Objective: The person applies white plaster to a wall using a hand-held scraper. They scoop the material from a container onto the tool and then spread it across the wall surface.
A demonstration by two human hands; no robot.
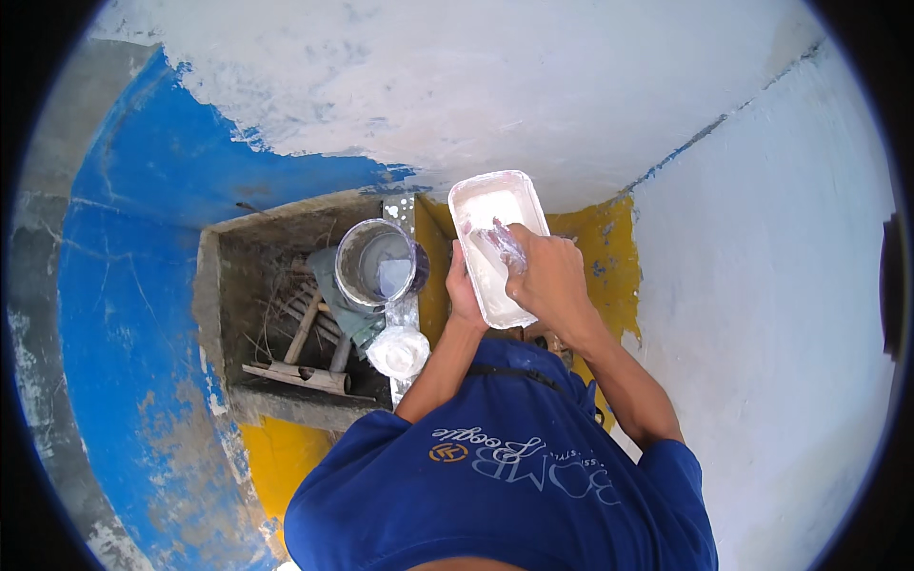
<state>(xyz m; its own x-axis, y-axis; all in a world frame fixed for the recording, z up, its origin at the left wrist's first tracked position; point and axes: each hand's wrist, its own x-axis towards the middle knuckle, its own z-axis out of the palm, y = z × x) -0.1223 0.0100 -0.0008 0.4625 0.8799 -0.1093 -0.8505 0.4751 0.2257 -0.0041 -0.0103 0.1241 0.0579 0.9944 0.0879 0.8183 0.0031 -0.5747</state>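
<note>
A white rectangular tub (540, 206) with white paste-like material inside is held in front of my chest. My left hand (464, 289) grips its left side, with the thumb up by the rim and the other fingers hidden underneath. Over the tub, my right hand (550, 278) is closed, its fingers reaching inside. At those fingers is a whitish-purple smeared thing (505, 242), too unclear to name. To the left of my left hand stands a round bucket (341, 271) with greyish liquid and a pale square piece in it. A white-coated lump or bag (398, 351) sits just nearer than the bucket.
A concrete planter box (211, 285) at left holds dry sticks, bamboo pieces (307, 328) and a grey-green cloth (328, 285). The bucket rests on its paint-spotted ledge (404, 312). Ahead rises a whitish wall (457, 86) above blue and yellow paint; another pale wall (762, 285) stands close at right.
</note>
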